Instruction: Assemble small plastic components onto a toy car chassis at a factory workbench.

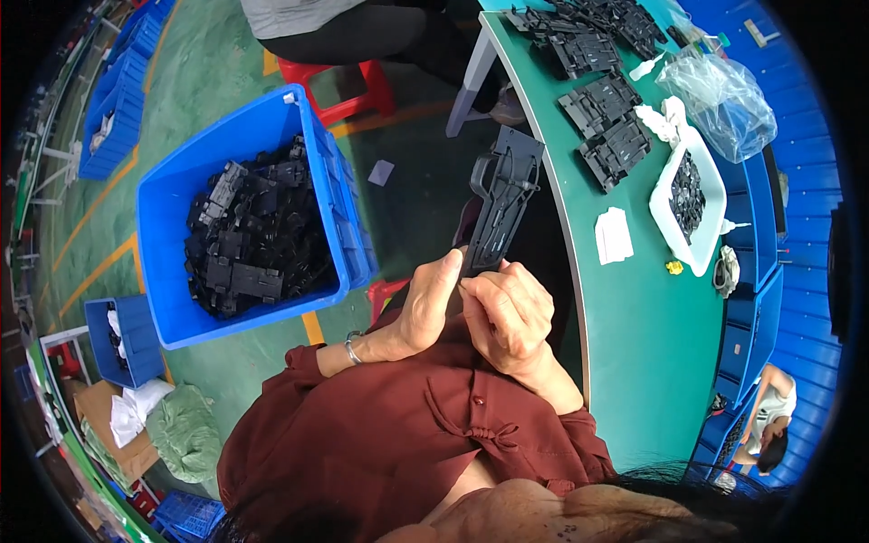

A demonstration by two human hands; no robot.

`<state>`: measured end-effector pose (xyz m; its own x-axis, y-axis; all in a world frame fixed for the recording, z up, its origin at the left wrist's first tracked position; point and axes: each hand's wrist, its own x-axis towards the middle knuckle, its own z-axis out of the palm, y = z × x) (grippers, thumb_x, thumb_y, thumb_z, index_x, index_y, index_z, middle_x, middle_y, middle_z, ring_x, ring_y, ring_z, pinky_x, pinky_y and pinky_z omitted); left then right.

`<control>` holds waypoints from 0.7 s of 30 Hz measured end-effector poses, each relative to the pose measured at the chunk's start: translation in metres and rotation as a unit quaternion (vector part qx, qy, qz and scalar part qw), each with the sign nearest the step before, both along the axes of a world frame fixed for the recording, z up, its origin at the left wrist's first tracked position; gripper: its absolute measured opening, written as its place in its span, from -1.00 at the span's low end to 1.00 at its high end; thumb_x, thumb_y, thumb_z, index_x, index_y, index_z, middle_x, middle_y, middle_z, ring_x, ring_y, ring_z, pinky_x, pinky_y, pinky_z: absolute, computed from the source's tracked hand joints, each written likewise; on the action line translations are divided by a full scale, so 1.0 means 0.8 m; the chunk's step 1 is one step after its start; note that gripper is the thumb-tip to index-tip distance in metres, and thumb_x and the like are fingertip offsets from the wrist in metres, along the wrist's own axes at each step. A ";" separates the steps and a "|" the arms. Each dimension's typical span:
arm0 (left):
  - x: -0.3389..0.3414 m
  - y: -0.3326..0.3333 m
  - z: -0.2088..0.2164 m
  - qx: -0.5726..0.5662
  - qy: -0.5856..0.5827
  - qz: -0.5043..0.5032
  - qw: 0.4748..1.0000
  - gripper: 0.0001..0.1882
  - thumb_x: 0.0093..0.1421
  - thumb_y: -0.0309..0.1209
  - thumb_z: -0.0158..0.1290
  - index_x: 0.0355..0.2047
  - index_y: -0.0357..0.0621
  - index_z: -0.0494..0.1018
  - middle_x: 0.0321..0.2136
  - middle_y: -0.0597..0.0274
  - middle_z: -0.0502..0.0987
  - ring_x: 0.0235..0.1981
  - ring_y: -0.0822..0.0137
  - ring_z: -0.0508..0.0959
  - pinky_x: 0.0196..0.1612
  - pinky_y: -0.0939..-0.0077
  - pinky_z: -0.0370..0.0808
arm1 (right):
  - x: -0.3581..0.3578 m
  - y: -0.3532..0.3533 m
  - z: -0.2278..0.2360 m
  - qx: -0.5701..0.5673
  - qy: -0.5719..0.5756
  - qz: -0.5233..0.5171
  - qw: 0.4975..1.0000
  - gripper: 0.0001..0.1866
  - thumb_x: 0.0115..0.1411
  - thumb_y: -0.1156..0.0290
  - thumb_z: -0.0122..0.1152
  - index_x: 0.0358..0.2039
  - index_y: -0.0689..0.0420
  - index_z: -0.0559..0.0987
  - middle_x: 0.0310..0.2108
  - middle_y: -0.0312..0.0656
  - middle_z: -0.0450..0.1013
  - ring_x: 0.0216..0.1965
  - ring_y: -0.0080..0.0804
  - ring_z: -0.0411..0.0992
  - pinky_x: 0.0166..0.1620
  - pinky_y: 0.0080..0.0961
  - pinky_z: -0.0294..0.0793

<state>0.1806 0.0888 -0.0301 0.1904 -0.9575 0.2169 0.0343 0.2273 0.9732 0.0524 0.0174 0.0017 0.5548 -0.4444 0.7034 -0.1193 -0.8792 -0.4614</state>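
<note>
A long black plastic part (507,195) with a raised, ribbed frame is held up in front of my chest, tilted away from me. My left hand (425,303) grips its near end from the left, thumb along the edge. On the other side my right hand (511,312) has its fingers curled and pinched at the same near end; what the fingertips touch there is partly hidden. To the left stands a big blue bin (244,312) heaped with similar black plastic parts (249,235).
The green table (634,335) on my right bears more black parts (606,127), a white tray (711,195) of small black pieces, a clear plastic bag (724,104) and white paper (614,235). Beyond sit a red stool (339,90) and a seated person (362,32).
</note>
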 end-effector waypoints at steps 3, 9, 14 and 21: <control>0.000 0.001 -0.002 0.002 0.003 0.006 1.000 -0.42 0.57 -0.12 -0.45 -0.01 -0.34 0.47 -0.32 0.27 0.55 -0.33 0.53 0.46 -0.23 0.58 0.39 | 0.002 0.001 -0.001 -0.003 0.005 -0.003 1.000 -0.69 -0.22 0.82 0.36 -0.38 0.30 0.59 -0.50 -0.14 0.50 -0.56 -0.29 0.43 -0.40 -0.44 0.47; 0.000 0.002 0.001 0.014 -0.001 0.018 1.000 -0.42 0.57 -0.12 -0.43 -0.03 -0.33 0.48 -0.36 0.28 0.55 -0.36 0.53 0.47 -0.28 0.58 0.39 | 0.002 0.002 -0.005 -0.006 0.015 -0.006 1.000 -0.69 -0.22 0.82 0.36 -0.39 0.30 0.58 -0.50 -0.15 0.51 -0.56 -0.31 0.43 -0.42 -0.45 0.45; 0.000 0.002 -0.003 0.022 -0.013 0.032 0.999 -0.44 0.56 -0.13 -0.41 -0.17 -0.31 0.48 -0.47 0.29 0.52 -0.45 0.52 0.46 -0.38 0.55 0.36 | 0.002 0.001 -0.006 -0.009 0.024 -0.007 1.000 -0.69 -0.22 0.82 0.35 -0.39 0.30 0.58 -0.50 -0.16 0.51 -0.56 -0.31 0.43 -0.45 -0.47 0.42; -0.003 0.003 -0.007 0.042 -0.035 0.060 0.997 -0.41 0.55 -0.14 -0.38 -0.48 -0.30 0.40 -0.63 0.24 0.45 -0.57 0.49 0.41 -0.51 0.45 0.28 | 0.003 0.002 -0.004 -0.011 0.034 -0.009 0.999 -0.69 -0.22 0.81 0.37 -0.39 0.29 0.57 -0.50 -0.16 0.50 -0.57 -0.32 0.42 -0.50 -0.50 0.38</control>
